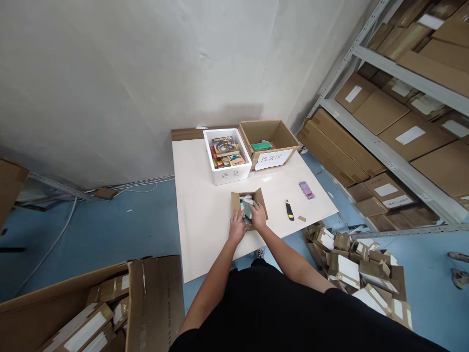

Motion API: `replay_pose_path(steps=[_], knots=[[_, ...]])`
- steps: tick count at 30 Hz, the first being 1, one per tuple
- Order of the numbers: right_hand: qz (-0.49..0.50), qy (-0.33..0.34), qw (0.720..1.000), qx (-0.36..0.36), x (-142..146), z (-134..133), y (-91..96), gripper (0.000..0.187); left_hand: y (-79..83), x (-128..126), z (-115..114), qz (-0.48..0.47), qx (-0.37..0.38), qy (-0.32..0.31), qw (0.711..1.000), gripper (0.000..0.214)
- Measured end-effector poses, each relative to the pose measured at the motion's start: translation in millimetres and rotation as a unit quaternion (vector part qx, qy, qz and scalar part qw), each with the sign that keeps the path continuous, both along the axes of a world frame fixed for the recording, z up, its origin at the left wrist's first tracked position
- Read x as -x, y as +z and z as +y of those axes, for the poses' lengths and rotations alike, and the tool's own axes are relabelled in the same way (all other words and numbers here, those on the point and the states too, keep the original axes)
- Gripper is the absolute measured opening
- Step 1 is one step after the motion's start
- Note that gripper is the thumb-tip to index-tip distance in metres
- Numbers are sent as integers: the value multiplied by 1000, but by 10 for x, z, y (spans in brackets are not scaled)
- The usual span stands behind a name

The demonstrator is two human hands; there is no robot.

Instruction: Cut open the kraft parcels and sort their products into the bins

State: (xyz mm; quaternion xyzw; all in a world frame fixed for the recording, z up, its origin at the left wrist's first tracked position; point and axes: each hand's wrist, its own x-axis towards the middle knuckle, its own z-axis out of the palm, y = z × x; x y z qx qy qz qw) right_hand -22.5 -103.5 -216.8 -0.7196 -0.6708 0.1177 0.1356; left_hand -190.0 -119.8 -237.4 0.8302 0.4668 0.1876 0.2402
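Indoors, a grey wall (146, 73) backs the scene, with shelves (389, 117) of boxes rising on the right and a pale table (198, 220) set between them and the worker. At the table's far side stand a brown box (288, 157) and, just beside it on the left, a white bin (231, 176) holding books (224, 145).

Nearer the worker sits a small carton (235, 201), flaps spread, squarely between two bare hands and close to the table's near edge. The left hand (237, 226) bends in at the carton's near left corner; the right hand (258, 216) comes over the right side, fingers dipped inside. Both have fingers partly curled, but whether either is clenched on anything cannot be told from this height.

To the right, well apart from both hands, lie a purple item (306, 190), blurred out, and a black-and-yellow cutter (289, 210); the right hand is the nearer to each.

Smallest in view is the green item (246, 210) inside the carton, lying among pale stuff between the two sets of fingertips. The right fingers appear closest, reaching it from the right. Its long axis cannot be judged, since fingers and contents cover its ends.
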Motion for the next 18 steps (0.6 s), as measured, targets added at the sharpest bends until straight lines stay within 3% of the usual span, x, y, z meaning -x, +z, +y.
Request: replay_pose_path(steps=[8,13,18], knots=[[-40,27,997,57,43,-120,-66,67,-15,-125,-33,-9,17,26,999,6],[-66,38,997,15,59,-68,-110,80,-24,-47,-27,-27,20,39,999,6],[4,-3,997,-71,10,231,-7,68,8,-10,49,-20,38,30,999,4]])
